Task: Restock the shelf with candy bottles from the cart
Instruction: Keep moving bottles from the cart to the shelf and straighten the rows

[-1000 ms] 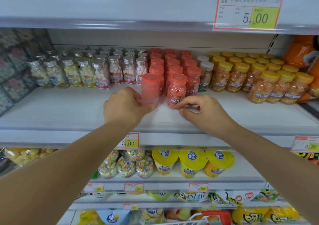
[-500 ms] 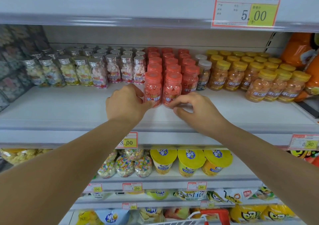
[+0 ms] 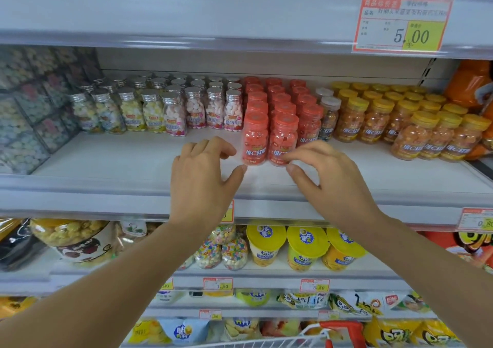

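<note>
1. The left hand (image 3: 202, 179), at centre frame, has loose, spread fingers and holds nothing. It is just beside the left red-capped clear plastic candy bottle (image 3: 254, 139).
2. The right hand (image 3: 330, 184) is loose too. Its fingertips (image 3: 289, 158) hide the foot of the right red-capped bottle (image 3: 283, 136), so contact is unclear.
3. Both bottles stand upright on the white shelf (image 3: 133, 166). The wire cart rim (image 3: 306, 333) is cut off at the bottom edge.
4. Half a second ago both hands gripped these bottles.

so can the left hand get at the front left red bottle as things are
Probably yes: the left hand hangs open just beside the red bottle, with only bare shelf between them and nothing in the way.
</note>
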